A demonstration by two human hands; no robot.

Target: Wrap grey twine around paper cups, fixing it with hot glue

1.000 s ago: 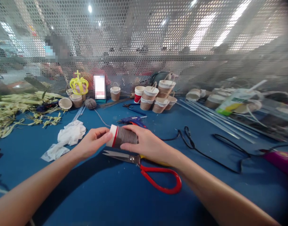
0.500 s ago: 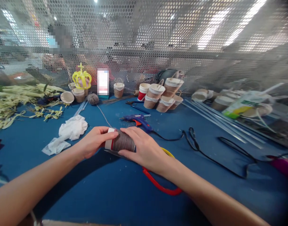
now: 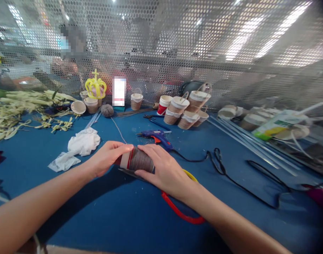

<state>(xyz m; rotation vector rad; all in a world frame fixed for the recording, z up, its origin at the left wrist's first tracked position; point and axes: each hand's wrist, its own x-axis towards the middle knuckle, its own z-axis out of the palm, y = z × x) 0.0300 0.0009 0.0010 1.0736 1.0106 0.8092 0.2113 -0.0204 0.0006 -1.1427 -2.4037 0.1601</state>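
Between my two hands lies a paper cup [image 3: 141,160] on its side, wrapped in grey-brown yarn, with a white and red band bare at its left end. My left hand [image 3: 110,157] grips that left end, thumb laid along the top. Curled round the yarn-covered end is my right hand [image 3: 164,167]. A strand of yarn [image 3: 118,128] runs from the cup back to a grey yarn ball [image 3: 107,110]. Under my right hand and wrist lie scissors with a red and yellow handle [image 3: 181,213]; their blades are partly hidden beneath the cup.
Behind the cup rests a blue glue gun [image 3: 157,137], its black cord [image 3: 225,173] looping right. Several wrapped cups [image 3: 189,118] stand at the back, near clear glue sticks [image 3: 251,141]. Crumpled white tissue [image 3: 83,143], dried husks [image 3: 24,102] and a yellow crown [image 3: 96,86] are left.
The whole view has shifted slightly, so the tabletop things appear a little further right. The cup has turned a little in my hands, and more of its red end shows by my left fingers.
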